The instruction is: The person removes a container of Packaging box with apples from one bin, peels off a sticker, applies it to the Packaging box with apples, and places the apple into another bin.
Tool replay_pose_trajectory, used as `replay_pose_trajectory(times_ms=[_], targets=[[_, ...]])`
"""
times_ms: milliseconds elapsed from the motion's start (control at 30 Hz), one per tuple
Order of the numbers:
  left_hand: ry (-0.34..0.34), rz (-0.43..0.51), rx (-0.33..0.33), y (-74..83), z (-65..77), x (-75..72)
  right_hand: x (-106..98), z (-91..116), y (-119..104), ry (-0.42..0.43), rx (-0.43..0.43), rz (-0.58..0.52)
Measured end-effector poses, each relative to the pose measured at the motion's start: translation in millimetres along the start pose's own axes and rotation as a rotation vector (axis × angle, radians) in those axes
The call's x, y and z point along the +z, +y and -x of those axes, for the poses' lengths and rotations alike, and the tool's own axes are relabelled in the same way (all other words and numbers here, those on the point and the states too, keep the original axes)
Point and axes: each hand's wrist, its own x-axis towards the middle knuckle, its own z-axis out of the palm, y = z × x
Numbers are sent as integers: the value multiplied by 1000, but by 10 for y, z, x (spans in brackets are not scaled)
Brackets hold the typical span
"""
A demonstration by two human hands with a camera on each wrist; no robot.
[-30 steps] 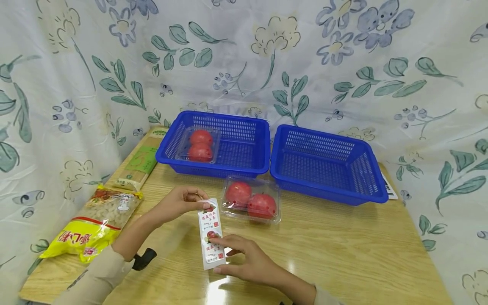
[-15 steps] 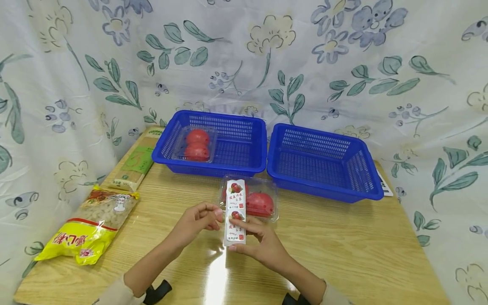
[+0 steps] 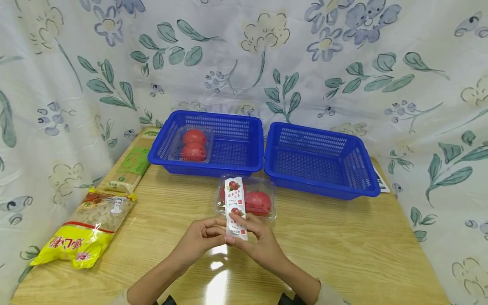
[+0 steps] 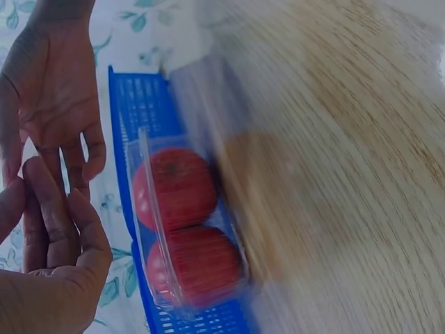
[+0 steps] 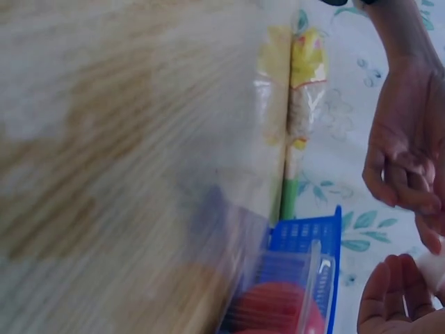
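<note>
A white strip of stickers (image 3: 234, 199) with red fruit pictures and red lettering stands between my hands in the head view. My right hand (image 3: 261, 241) holds its lower right side between thumb and fingers. At the strip's lower left edge, my left hand (image 3: 198, 241) pinches with bent fingers, its thumb tip close to the right thumb. Behind the strip lies a clear plastic box (image 3: 270, 190) with two red round fruits (image 3: 257, 203), one partly hidden. Both wrist views show the fingertips of the two hands near each other; the strip is mostly hidden there.
Two blue baskets (image 3: 206, 169) stand at the back; the left one holds another clear box of red fruits (image 3: 194, 144). The right basket (image 3: 324, 188) sits beside it. A yellow pasta bag (image 3: 85, 228) and a noodle pack (image 3: 131, 165) lie at the left.
The strip moved right and came in front of the fruit box. My left hand let go of its upper end, then came to its lower left edge. My right hand kept its hold.
</note>
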Motion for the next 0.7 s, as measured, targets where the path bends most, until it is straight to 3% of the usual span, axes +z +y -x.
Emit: replay_pose_trajectory(times_ms=[267,433,700], targets=[[-35,9,67,-47,4,-6,63,19,17,25,-82,-28],[-35,-9,36,-57,27,-56,65,30,-10,66,-50,-25],[186,13,-101,26,-39,-156,97,56,25,63,-118,67]])
